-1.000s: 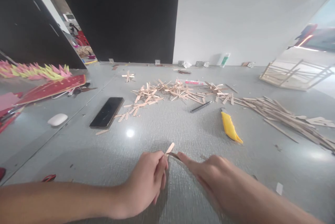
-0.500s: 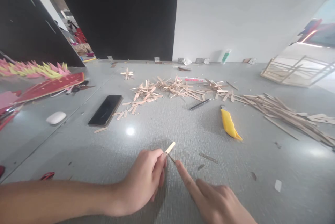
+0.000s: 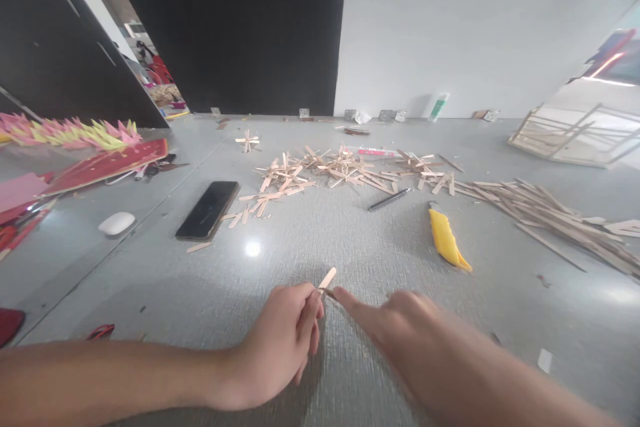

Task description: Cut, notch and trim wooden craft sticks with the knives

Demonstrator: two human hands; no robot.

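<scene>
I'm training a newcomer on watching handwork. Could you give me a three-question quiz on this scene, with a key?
1. True or false: the right hand is gripping the yellow utility knife.
2. What does the left hand hold?
A) a red marker
B) a wooden craft stick
C) a paintbrush
3. Put these in order from left to right in the picture: yellow utility knife, smartphone, black pen.

Key:
1. False; the knife lies on the tabletop, apart from the hand.
2. B
3. Smartphone, black pen, yellow utility knife.
</scene>
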